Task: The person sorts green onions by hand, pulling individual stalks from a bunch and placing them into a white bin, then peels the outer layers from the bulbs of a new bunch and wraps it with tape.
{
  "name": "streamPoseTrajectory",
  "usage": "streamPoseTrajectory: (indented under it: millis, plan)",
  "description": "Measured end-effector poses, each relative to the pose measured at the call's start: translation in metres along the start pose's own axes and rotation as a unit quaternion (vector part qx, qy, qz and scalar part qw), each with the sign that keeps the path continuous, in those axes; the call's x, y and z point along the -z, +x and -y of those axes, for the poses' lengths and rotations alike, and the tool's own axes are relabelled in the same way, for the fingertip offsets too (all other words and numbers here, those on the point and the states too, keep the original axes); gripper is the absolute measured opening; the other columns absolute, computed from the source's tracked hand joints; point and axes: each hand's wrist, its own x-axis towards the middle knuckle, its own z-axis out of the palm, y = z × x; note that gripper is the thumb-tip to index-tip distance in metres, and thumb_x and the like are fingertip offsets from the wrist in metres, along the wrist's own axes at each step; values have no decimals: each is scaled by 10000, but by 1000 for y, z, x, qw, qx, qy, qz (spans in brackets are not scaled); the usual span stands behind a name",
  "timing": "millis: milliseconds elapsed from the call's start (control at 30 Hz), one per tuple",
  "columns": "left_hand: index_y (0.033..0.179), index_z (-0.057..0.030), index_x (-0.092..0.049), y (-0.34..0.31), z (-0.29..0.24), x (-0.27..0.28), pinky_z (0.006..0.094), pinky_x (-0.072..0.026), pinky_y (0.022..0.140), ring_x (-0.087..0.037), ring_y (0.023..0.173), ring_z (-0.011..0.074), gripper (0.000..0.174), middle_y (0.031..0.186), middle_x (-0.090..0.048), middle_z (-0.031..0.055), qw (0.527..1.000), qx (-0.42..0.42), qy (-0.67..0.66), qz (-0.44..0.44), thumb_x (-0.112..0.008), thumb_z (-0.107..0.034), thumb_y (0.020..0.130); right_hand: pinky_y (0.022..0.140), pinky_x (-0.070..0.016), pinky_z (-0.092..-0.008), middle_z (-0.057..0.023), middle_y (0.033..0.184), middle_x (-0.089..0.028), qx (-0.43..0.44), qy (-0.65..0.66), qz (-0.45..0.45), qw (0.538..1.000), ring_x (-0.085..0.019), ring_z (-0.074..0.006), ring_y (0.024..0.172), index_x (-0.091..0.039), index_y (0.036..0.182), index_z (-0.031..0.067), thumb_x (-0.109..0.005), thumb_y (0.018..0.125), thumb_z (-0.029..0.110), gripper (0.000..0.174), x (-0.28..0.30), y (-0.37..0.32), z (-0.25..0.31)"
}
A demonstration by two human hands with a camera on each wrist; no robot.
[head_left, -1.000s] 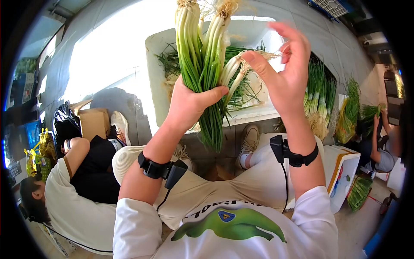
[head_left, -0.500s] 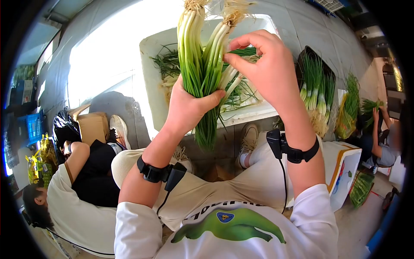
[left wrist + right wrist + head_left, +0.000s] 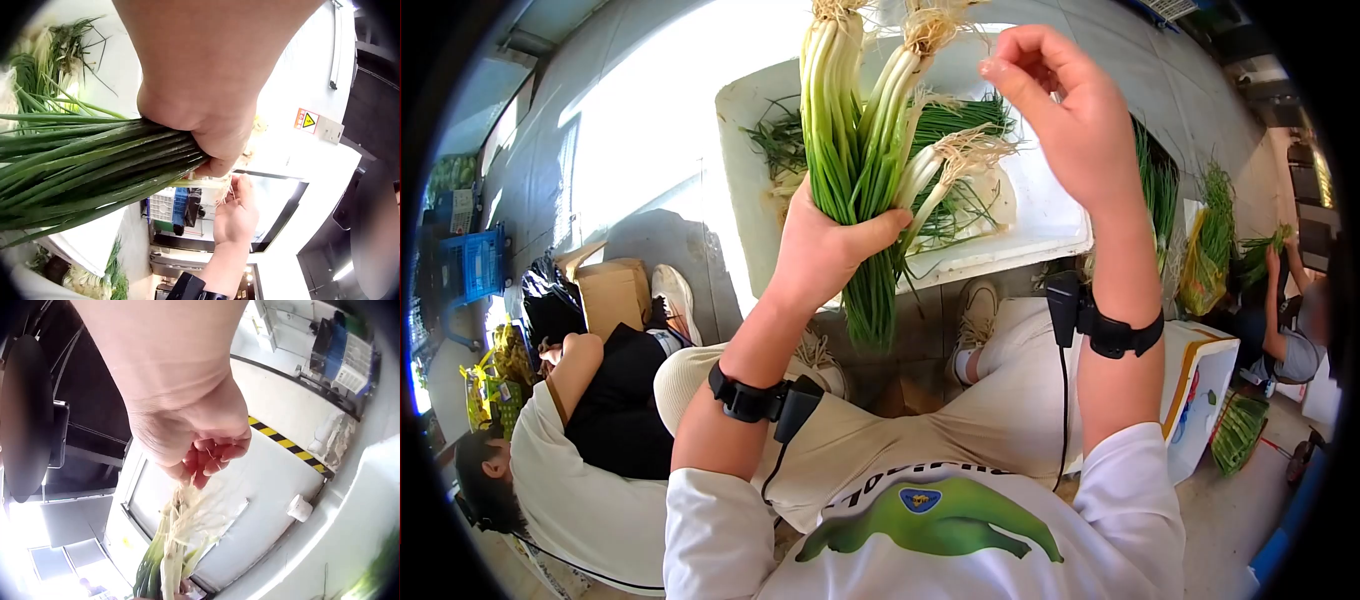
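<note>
My left hand (image 3: 825,245) grips a bundle of green onions (image 3: 837,150), thumb across the stalks, with the roots upward and the green leaves hanging below. A few separate white stalks (image 3: 920,178) lean out to the right beside its thumb. In the left wrist view, the leaves (image 3: 94,169) spread left from the hand (image 3: 200,119). My right hand (image 3: 1072,115) is raised to the right of the bundle's roots, apart from the bundle in the head view. In the right wrist view its curled fingers (image 3: 215,453) pinch thin pale strands above the roots (image 3: 187,509).
A white foam box (image 3: 1055,225) with loose green onions (image 3: 960,118) stands beneath the bundle. More greens (image 3: 1208,265) and another foam box (image 3: 1200,400) are at the right. At the left, a person (image 3: 585,500) sits near a cardboard box (image 3: 615,295).
My right hand moved in to the bundle, then back up and right, away from the stalks. The left hand keeps its grip and has shifted slightly left.
</note>
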Motion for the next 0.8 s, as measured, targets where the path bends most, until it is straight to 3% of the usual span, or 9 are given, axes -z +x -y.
streamPoseTrajectory:
  millis: [133, 200, 300, 433, 500, 600, 667, 733, 800]
  plan:
    - [1002, -17, -606, -2, -2, 0, 274, -493, 733, -579, 793, 92, 328, 882, -639, 6, 1000, 5, 19, 6, -787, -75, 734, 718, -434, -195, 47, 868, -600, 6, 26, 24, 999, -525, -39, 786, -624, 950, 38, -702, 915, 149, 140, 15, 1, -12]
    - [1004, -17, -608, -3, -3, -1, 273, -492, 732, -579, 793, 92, 331, 882, -640, 7, 1000, 8, 10, 10, -791, -76, 734, 730, -441, -194, 32, 891, -618, -34, 26, 35, 998, -548, -41, 808, -640, 974, 31, -722, 896, 138, 155, 21, 2, -18]
    - [1006, -16, -608, -3, 1, -1, 274, -493, 728, -579, 792, 93, 324, 883, -639, 6, 1000, -2, 12, 24, -785, -65, 739, 729, -446, -192, 22, 889, -634, -37, 64, -20, 997, -561, -41, 815, -659, 996, 25, -739, 877, 123, 173, 25, 1, -25]
    - [1010, -16, -607, -3, 2, -5, 274, -493, 730, -578, 789, 93, 323, 881, -639, 8, 1000, -6, 10, 24, -781, -57, 741, 697, -439, -197, 30, 855, -647, -11, 72, -10, 997, -547, -40, 788, -686, 980, 23, -753, 854, 110, 167, 22, -5, -12]
    - [1042, -18, -597, -3, 0, -9, 269, -492, 741, -576, 808, 89, 351, 901, -635, 1, 999, 0, 11, 37, -776, -40, 741, 573, -423, -239, -19, 775, -677, 37, -33, 37, 998, -482, -96, 605, -724, 919, 68, -748, 829, 195, 157, 18, -12, 2]
    - [1085, -20, -582, -3, -3, -14, 262, -491, 759, -569, 837, 82, 392, 932, -623, -6, 999, -5, 11, 47, -769, -21, 741, 638, -419, -223, 16, 803, -678, -8, -68, 78, 995, -486, -61, 699, -735, 948, 33, -755, 802, 69, 152, 8, -20, 16]
    - [1115, -20, -570, -3, -2, -14, 261, -490, 775, -562, 858, 76, 420, 957, -612, -11, 999, -9, 14, 49, -764, -13, 743, 630, -419, -228, -2, 790, -675, 13, -78, 75, 994, -478, -71, 682, -739, 958, 40, -751, 790, 61, 169, 3, -21, 14]
    - [1047, -11, -619, -5, -4, -14, 263, -474, 746, -564, 831, 88, 307, 919, -621, -10, 999, -25, 13, 41, -744, -16, 767, 626, -421, -232, -10, 784, -673, 19, -97, 82, 992, -487, -81, 678, -744, 950, 51, -756, 781, 62, 169, 1, -21, 14]
    - [1039, -11, -616, -4, -4, -14, 264, -473, 742, -561, 825, 88, 303, 910, -618, -9, 999, -27, 13, 37, -743, -16, 764, 626, -423, -235, -16, 786, -676, 23, -101, 79, 992, -509, -86, 685, -747, 944, 56, -763, 773, 63, 172, -2, -20, 14]
